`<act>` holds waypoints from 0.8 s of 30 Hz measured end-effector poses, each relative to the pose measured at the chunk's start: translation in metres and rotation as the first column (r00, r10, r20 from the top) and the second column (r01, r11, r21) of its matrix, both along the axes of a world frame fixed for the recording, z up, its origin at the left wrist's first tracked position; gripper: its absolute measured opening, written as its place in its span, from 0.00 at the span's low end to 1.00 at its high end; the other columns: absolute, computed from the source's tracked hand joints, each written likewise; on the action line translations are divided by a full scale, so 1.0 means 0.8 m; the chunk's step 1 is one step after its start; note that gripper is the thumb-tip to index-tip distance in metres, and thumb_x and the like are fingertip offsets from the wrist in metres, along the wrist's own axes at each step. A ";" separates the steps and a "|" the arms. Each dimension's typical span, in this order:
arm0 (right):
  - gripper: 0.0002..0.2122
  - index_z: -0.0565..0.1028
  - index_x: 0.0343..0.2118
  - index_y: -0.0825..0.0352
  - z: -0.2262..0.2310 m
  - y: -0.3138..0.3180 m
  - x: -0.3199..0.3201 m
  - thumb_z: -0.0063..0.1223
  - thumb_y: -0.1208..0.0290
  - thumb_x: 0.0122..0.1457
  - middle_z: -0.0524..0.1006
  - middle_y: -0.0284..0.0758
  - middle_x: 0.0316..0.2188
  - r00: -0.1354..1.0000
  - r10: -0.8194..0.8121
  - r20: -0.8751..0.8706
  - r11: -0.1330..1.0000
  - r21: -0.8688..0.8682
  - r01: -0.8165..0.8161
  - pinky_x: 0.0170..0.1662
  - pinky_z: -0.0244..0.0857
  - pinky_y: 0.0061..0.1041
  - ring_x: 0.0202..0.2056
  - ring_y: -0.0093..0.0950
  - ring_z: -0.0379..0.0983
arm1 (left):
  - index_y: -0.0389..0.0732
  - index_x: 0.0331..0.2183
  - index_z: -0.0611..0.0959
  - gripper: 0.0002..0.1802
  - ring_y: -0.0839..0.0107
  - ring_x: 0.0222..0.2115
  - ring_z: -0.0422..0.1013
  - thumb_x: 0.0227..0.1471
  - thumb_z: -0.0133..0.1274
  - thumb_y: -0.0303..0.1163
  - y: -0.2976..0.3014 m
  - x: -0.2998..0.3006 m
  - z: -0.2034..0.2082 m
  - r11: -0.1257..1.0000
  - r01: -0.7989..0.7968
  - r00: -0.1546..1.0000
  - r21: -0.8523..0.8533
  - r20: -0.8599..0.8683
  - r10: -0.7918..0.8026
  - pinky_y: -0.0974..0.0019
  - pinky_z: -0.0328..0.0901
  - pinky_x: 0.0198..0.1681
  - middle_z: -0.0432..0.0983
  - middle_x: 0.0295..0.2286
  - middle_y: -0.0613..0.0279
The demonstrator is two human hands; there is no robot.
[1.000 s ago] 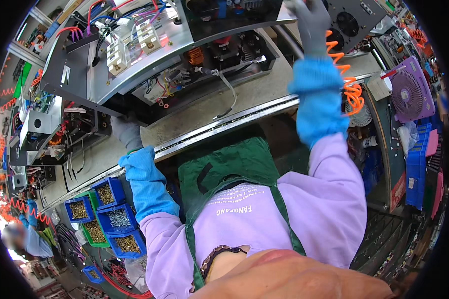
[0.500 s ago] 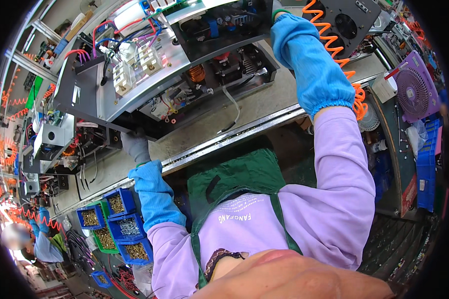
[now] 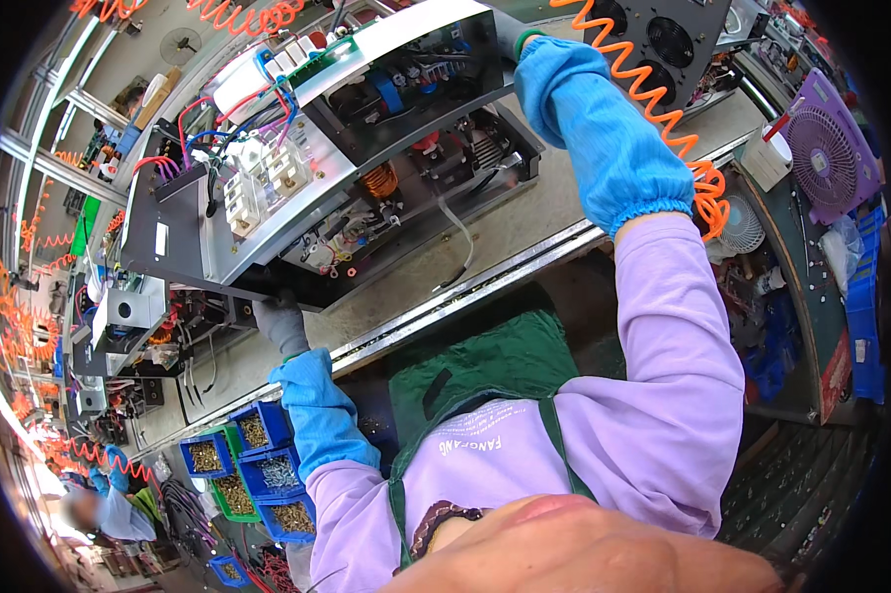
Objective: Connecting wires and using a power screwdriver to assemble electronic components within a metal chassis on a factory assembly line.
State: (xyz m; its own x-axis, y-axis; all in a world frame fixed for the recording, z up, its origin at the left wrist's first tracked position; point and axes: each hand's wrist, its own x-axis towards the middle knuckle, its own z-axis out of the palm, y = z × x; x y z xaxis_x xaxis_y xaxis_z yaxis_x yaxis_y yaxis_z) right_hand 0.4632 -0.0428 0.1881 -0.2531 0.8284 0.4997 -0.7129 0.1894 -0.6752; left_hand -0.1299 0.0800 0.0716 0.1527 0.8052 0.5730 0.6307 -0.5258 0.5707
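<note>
A long grey metal chassis (image 3: pixel 333 158) carrying circuit boards, white terminal blocks (image 3: pixel 263 190) and red and blue wires sits tilted above a lower dark chassis (image 3: pixel 406 225). My left hand (image 3: pixel 283 326), in a grey glove, grips the upper chassis at its near left corner. At the far right end, my gloved right hand (image 3: pixel 508 36) holds the same chassis; most of its fingers are hidden behind the end. Inside the lower chassis are copper coils and black parts, and a loose grey cable (image 3: pixel 457 232) hangs over its front edge.
Blue and green bins (image 3: pixel 290 519) of screws stand at lower left. An orange coiled hose (image 3: pixel 653 99) hangs beside my right arm. A purple fan (image 3: pixel 823 163) and a dark panel with fans (image 3: pixel 678 44) are at right. Another person (image 3: pixel 120 504) works far left.
The whole view has shifted slightly. The upper chassis and both hands appear a little farther left over the lower chassis. My hands keep their places on it.
</note>
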 end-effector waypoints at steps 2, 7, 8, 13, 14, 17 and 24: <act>0.12 0.75 0.38 0.69 0.012 0.014 -0.045 0.41 0.70 0.60 0.78 0.35 0.30 0.687 -0.717 0.121 0.694 0.028 0.719 0.33 0.69 0.22 0.28 0.25 0.74 | 0.40 0.34 0.77 0.17 0.58 0.29 0.73 0.39 0.57 0.33 0.006 -0.009 -0.009 1.000 0.005 1.000 0.009 0.018 -0.005 0.60 0.66 0.34 0.76 0.27 0.55; 0.10 0.74 0.42 0.66 0.077 -0.079 -0.112 0.47 0.73 0.58 0.77 0.32 0.31 0.192 -0.891 0.412 0.291 0.192 0.937 0.30 0.68 0.19 0.28 0.21 0.73 | 0.40 0.34 0.77 0.17 0.55 0.28 0.72 0.39 0.57 0.35 0.001 -0.012 -0.005 0.999 -0.048 0.998 -0.022 -0.031 0.048 0.59 0.65 0.34 0.75 0.25 0.54; 0.09 0.74 0.42 0.65 0.090 -0.095 -0.130 0.48 0.73 0.58 0.76 0.31 0.31 0.210 -0.927 0.312 0.247 0.083 0.965 0.28 0.67 0.17 0.27 0.19 0.72 | 0.40 0.34 0.77 0.17 0.53 0.28 0.72 0.39 0.58 0.35 0.000 -0.020 -0.009 0.998 -0.058 0.998 -0.021 -0.019 0.057 0.58 0.65 0.34 0.75 0.26 0.53; 0.08 0.74 0.41 0.61 0.124 -0.185 -0.205 0.45 0.73 0.61 0.75 0.28 0.28 0.217 -0.955 0.201 0.238 0.089 0.967 0.25 0.62 0.12 0.24 0.15 0.68 | 0.40 0.34 0.77 0.17 0.51 0.29 0.70 0.38 0.58 0.36 0.001 -0.024 -0.013 0.997 -0.075 0.996 0.000 -0.042 0.075 0.56 0.64 0.34 0.74 0.27 0.52; 0.08 0.75 0.39 0.63 0.108 -0.191 -0.194 0.46 0.76 0.58 0.74 0.30 0.26 0.078 -0.913 0.400 0.174 0.210 0.962 0.26 0.62 0.16 0.23 0.20 0.69 | 0.40 0.34 0.77 0.17 0.52 0.30 0.70 0.38 0.58 0.36 0.001 -0.025 -0.013 0.998 -0.057 0.997 -0.008 -0.043 0.057 0.56 0.64 0.34 0.74 0.28 0.52; 0.12 0.73 0.44 0.67 0.065 -0.215 -0.128 0.50 0.74 0.56 0.77 0.29 0.29 -0.516 -0.620 0.591 0.086 0.705 0.704 0.34 0.67 0.17 0.29 0.16 0.72 | 0.40 0.34 0.77 0.18 0.51 0.31 0.70 0.37 0.58 0.36 0.006 -0.024 -0.013 0.998 -0.030 0.999 -0.051 -0.034 0.029 0.55 0.64 0.34 0.73 0.28 0.51; 0.11 0.74 0.40 0.66 0.078 -0.202 -0.153 0.51 0.76 0.53 0.76 0.34 0.32 -0.739 -0.563 0.369 0.084 0.916 0.393 0.34 0.66 0.23 0.29 0.27 0.72 | 0.41 0.36 0.76 0.20 0.48 0.32 0.69 0.37 0.57 0.37 -0.001 -0.011 -0.001 0.999 -0.028 0.999 -0.017 -0.042 0.027 0.53 0.64 0.36 0.73 0.29 0.49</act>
